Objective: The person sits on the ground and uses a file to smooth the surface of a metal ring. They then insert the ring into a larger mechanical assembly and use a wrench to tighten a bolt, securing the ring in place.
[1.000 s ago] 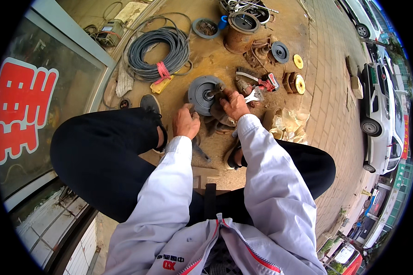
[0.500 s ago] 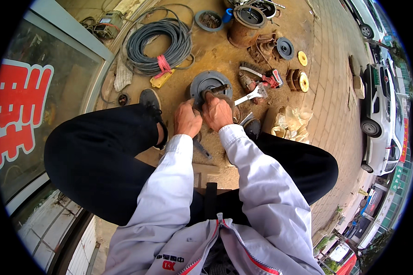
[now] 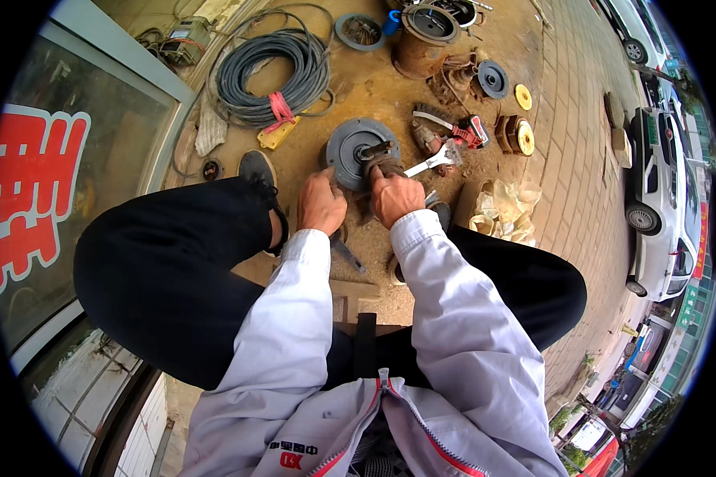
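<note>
Head: both hands (image 3: pixel 320 203) (image 3: pixel 395 195) on round (ribbed) metal disc (image 3: pixel 352 145)

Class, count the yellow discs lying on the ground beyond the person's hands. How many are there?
2. One small yellow disc lies by the paving; the other yellow disc caps a rusty part just nearer. Clutter may hide more.

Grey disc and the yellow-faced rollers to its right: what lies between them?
In the head view, between the grey disc and the rollers lie a silver wrench and a red-handled tool on the dirt.
</note>
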Demonstrator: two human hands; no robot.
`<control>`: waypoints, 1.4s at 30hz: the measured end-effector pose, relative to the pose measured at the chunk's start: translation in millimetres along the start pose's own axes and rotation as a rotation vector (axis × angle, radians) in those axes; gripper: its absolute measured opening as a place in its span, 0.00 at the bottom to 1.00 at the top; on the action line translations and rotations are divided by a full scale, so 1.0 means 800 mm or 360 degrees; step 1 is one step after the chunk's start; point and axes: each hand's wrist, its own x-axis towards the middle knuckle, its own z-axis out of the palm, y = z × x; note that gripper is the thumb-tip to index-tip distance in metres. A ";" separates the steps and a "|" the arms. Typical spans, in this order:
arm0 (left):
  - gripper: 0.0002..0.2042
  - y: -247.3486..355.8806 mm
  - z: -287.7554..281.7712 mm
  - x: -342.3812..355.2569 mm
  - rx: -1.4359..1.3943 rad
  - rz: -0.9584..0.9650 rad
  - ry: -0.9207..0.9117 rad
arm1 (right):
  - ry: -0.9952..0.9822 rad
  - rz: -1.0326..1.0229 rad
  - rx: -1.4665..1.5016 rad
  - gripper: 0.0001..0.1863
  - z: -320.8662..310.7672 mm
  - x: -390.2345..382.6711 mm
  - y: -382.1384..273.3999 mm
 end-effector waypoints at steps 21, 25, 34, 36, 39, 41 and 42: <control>0.21 -0.005 0.001 0.006 -0.0007 0.0010 0.0015 | 0.0158 0.0091 0.1503 0.19 0.057 0.044 0.000; 0.20 0.009 -0.009 0.004 0.0021 -0.0046 -0.0034 | -0.0170 -0.0015 0.0363 0.18 -0.035 0.024 0.006; 0.20 0.011 -0.005 -0.001 0.0120 0.0021 0.0025 | 0.0123 -0.0689 -0.0985 0.16 -0.054 0.041 0.054; 0.20 0.011 -0.008 0.001 0.0110 -0.0009 0.0021 | 0.0153 -0.0700 -0.0953 0.16 -0.048 0.041 0.053; 0.20 0.010 -0.008 0.003 0.0127 -0.0013 -0.0013 | 0.0024 -0.0550 -0.0658 0.14 -0.019 0.042 0.039; 0.19 0.009 -0.009 0.003 0.0052 -0.0006 -0.0015 | -0.0030 -0.0432 -0.0281 0.11 -0.016 0.041 0.024; 0.19 0.008 -0.010 0.003 0.0015 -0.0002 -0.0017 | -0.0056 -0.0372 -0.0092 0.10 -0.014 0.040 0.013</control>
